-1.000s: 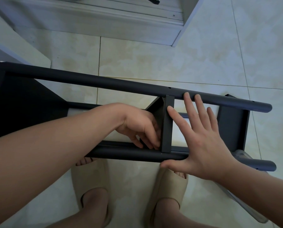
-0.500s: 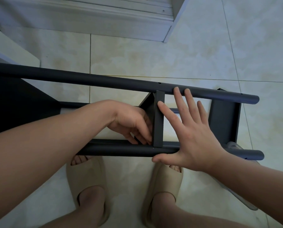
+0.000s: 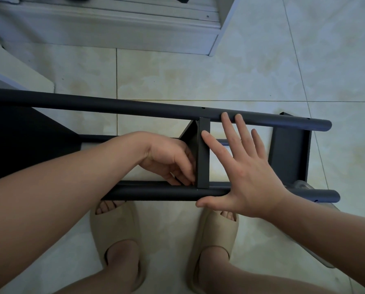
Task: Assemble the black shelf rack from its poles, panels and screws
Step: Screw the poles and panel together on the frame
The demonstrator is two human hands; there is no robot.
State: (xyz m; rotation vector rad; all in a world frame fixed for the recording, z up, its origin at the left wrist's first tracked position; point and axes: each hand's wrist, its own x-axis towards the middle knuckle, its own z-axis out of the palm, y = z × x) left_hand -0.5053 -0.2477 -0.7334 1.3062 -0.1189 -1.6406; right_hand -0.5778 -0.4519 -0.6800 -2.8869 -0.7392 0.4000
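We brace the narrow black metal panel (image 3: 204, 158) with our straight-fingered right hand (image 3: 247, 172); what our curled left hand (image 3: 169, 160) grasps, we cannot tell; the panel could slip off-hole.

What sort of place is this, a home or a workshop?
Most likely a room in a home. The floor is glossy pale tile, the person wears beige slippers, and a pale cabinet base stands at the top. The black rack lies on its side.

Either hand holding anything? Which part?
Left hand: fingers curl against the middle panel at its near end, by the near pole; real grip cannot be told. Right hand: flat, bracing, gripping nothing.
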